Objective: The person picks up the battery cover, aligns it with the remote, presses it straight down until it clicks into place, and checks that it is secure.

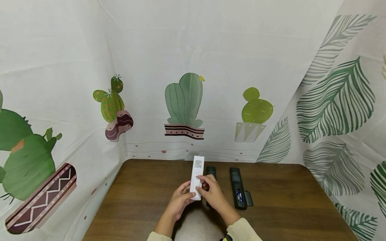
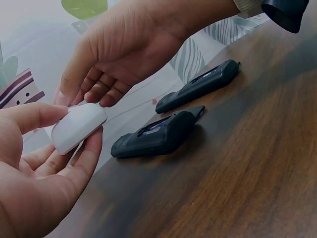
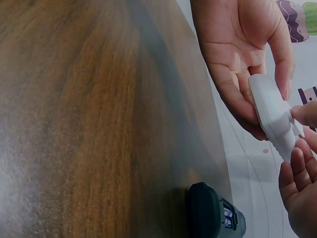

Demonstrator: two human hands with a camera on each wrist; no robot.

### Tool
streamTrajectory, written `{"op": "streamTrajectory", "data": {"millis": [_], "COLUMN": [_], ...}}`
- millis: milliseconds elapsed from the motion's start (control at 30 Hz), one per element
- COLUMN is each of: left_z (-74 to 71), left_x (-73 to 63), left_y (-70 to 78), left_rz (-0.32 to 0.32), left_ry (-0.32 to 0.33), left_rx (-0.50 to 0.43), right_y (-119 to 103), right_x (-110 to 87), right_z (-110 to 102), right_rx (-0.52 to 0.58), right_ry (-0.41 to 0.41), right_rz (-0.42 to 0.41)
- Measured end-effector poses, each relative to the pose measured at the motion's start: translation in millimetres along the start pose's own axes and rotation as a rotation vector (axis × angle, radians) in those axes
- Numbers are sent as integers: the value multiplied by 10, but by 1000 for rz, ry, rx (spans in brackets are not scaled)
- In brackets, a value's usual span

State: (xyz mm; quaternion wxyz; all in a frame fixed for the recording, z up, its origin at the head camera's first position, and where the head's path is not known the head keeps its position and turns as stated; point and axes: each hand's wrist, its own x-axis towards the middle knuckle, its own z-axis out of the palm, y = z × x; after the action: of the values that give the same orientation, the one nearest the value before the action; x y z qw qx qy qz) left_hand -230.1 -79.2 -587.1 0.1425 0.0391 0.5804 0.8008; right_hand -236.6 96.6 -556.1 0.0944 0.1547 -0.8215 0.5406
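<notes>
A slim white remote control [image 1: 197, 167], its printed label facing up, is held tilted over the near part of the table. My left hand [image 1: 181, 197] grips its near end, thumb on top and fingers underneath. From the other side, my right hand [image 1: 212, 192] pinches the remote's back with thumb and index finger. The white casing [image 2: 81, 126] has a rounded end in the left wrist view. Just beneath my right hand lies a black remote control [image 1: 211, 170], partly hidden. Another black remote control [image 1: 236, 180] lies to the right, with blue batteries [image 1: 240, 195] showing in its open compartment.
A black battery cover [image 1: 248, 198] lies against the right-hand black remote. The brown wooden table [image 1: 280, 194] ends at a white cloth backdrop [image 1: 223, 60] printed with cacti and leaves. A pale rounded shape [image 1: 199, 226] sits at the near edge between the forearms.
</notes>
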Motion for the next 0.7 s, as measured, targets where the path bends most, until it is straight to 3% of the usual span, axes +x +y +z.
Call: {"op": "streamTrajectory", "data": {"millis": [200, 500, 700], "left_z": [-1, 3, 4], "left_x": [0, -13, -11], "left_y": [-7, -13, -20], "left_rz": [-6, -12, -13], "left_ry": [6, 6, -3], "left_rx": [3, -4, -10], "right_y": [-13, -5, 17], "right_x": [1, -3, -1], "right_z": [5, 12, 18], "right_rx": [-1, -42, 0], "right_ry": [-1, 8, 34], "right_rz": [43, 28, 57]}}
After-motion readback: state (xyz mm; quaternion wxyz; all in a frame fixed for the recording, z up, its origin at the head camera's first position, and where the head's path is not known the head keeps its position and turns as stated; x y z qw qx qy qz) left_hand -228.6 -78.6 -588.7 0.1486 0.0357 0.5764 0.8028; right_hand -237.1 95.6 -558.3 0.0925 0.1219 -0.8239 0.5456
